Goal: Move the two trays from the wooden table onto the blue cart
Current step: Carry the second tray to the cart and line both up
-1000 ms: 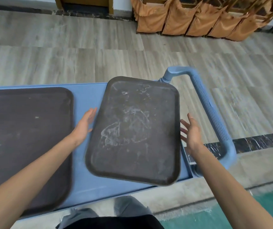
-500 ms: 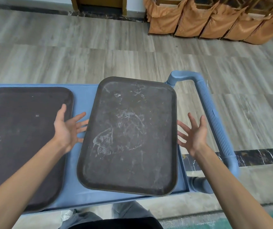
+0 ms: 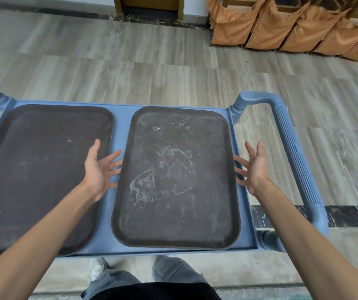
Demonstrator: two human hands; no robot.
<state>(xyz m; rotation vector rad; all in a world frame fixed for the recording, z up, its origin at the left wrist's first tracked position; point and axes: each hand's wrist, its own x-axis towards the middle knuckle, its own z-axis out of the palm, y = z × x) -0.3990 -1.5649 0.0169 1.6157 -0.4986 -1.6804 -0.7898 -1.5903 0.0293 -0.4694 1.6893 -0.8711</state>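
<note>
Left hand (image 3: 100,169) is spread open, palm up, fingertips at the left rim of the right tray (image 3: 176,180), gripping nothing. Right hand (image 3: 254,167) is likewise splayed and empty beside that tray's right rim. Both trays lie flat on the cart (image 3: 121,118), the left tray (image 3: 39,169) toward its left end, the right one by the handle (image 3: 293,152).

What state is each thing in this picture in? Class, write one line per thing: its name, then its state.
Left tray: lying flat on the cart, empty.
Right tray: lying flat on the cart, empty, surface scuffed white.
Blue cart: carrying both trays side by side.
Left hand: open, fingers spread, holding nothing.
Right hand: open, fingers spread, holding nothing.
</note>
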